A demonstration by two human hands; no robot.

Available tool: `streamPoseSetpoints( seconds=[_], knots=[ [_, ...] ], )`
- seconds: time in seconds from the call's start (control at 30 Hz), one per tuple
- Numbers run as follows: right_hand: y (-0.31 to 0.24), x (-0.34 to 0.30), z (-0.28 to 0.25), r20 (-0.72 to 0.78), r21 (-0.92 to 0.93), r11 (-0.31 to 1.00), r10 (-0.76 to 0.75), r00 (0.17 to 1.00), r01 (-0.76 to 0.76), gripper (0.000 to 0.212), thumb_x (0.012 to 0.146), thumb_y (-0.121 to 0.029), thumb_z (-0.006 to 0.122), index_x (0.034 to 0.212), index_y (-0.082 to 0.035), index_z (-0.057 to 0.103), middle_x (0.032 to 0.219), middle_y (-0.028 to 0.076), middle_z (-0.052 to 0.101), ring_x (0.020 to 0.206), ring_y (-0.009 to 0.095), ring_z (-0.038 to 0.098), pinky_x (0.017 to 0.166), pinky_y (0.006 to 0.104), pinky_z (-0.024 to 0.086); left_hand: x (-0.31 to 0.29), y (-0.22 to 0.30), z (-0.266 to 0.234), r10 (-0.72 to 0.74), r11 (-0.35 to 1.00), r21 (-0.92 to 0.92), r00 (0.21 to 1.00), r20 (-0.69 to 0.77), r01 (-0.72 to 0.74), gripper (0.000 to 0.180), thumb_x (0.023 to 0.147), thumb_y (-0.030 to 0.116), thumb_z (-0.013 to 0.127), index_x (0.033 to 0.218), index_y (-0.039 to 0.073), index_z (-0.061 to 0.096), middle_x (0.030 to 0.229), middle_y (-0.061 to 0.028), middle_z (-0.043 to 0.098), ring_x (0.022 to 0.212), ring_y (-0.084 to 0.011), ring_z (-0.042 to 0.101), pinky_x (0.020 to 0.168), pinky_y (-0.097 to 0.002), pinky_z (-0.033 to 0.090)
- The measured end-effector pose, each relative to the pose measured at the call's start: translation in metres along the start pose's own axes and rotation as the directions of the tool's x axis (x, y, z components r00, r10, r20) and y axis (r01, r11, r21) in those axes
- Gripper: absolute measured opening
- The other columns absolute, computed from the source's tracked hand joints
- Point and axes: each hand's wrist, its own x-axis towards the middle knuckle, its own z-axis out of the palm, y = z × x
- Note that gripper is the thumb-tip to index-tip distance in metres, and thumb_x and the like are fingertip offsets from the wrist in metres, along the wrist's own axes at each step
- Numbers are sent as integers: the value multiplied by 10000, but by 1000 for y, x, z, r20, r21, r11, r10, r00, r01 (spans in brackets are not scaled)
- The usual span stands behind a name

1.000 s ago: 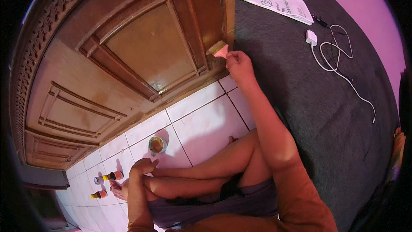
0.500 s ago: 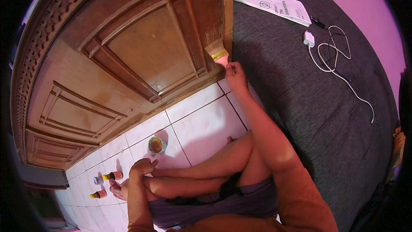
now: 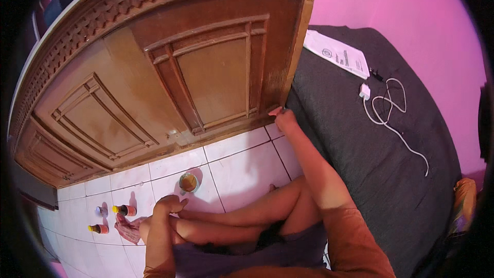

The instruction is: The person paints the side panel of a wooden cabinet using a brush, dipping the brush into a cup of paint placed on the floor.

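My right hand is closed around the pink handle of a paintbrush at the lower right corner of a carved wooden panel. The brush's bristles are hard to make out against the wood. Around the right inset the wood is dark and glossy, while the left part looks paler. My left hand rests on my leg with its fingers loosely extended, holding nothing. Just beyond it, a mug with brown liquid and something slim leaning in it stands on the tiles.
Two yellow-capped bottles and a small pale container are on the tiled floor at left, near a crumpled pinkish thing. On the right, a dark grey cushioned surface bears a white bag and a charger with cable.
My right hand has brought the brush down along the panel's right edge to its bottom corner. The view has tilted up, showing more of the carved top edge. My left hand stays on my leg.
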Motion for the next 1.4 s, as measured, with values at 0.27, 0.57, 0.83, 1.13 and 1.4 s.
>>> streamPoseSetpoints(
  seconds=[0.27,0.57,0.83,1.13,1.4],
  knots=[
    [-225,-60,-85,112,122,976,-194,975,180,351,998,-225,434,901,-76,737,683,-15,521,592,87,445,500,244,370,-6,-18,9,-6,1000,-2,1000,-6,6,736,920,629,383,801,-11,725,858,-178,706,884,-315,683,847,-406,499],
    [-297,-109,-135,-160,410,797,-415,895,443,166,984,-235,519,952,-80,569,706,-29,510,524,53,390,467,228,316,-18,-19,6,-38,998,-46,999,-28,36,743,911,640,397,934,-28,722,966,-196,706,977,-315,672,890,-401,491],
    [-164,-55,-54,-212,389,840,-318,924,378,223,1014,-288,482,965,-79,541,687,3,525,530,92,468,429,250,368,-23,-8,0,-30,1000,0,999,19,30,737,909,643,387,909,-9,730,961,-200,701,970,-319,668,881,-393,491],
    [-12,-22,-7,-292,233,904,-286,912,358,277,989,-278,531,860,-33,543,669,48,537,570,146,502,539,329,437,-13,-8,3,-48,999,-25,999,21,48,751,893,656,390,913,-14,729,979,-201,701,954,-318,673,865,-384,498],
    [-108,-73,-26,32,46,997,-71,997,70,325,910,-122,433,926,-9,738,748,152,671,618,234,615,588,379,486,-20,-35,13,-70,994,-83,998,1,70,737,900,642,406,916,-21,730,957,-188,710,951,-302,678,866,-382,502]
  ],
)
